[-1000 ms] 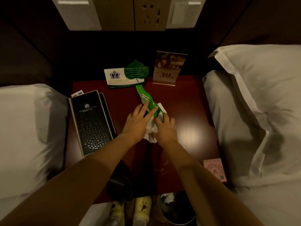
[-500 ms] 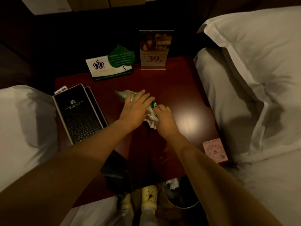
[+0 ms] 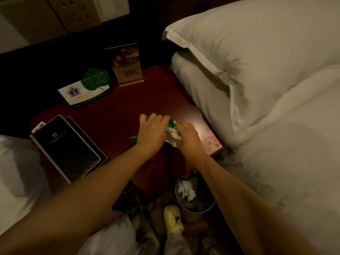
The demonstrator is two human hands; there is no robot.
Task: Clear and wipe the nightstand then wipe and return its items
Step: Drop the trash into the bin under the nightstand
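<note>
Your left hand (image 3: 150, 131) and right hand (image 3: 189, 137) meet at the front right of the dark red wooden nightstand (image 3: 147, 96), over a long green foil packet (image 3: 172, 123) lying on its top. The packet's long axis runs from near left to far right. One end pokes out beside your left wrist, and the other shows between your two hands. Your left hand lies along it, fingers close together and curled over its far edge, pinning it. Your right hand, nearer that far end, bunches a white crumpled tissue (image 3: 172, 136) in curled fingers against the packet. By the look of it, the wipe should run along that axis while the left hand keeps hold.

On the tabletop there are:
- one packet and one tissue
- two black textured folders (image 3: 71, 150), stacked at the left
- one white tent card (image 3: 73, 92) with one green leaf-shaped card (image 3: 95, 79) leaning on it
- one clear acrylic sign stand (image 3: 127, 65) at the back
- one pink card (image 3: 211, 142) at the right front corner

One metal wastebin (image 3: 197, 211) stands below on the floor.
</note>
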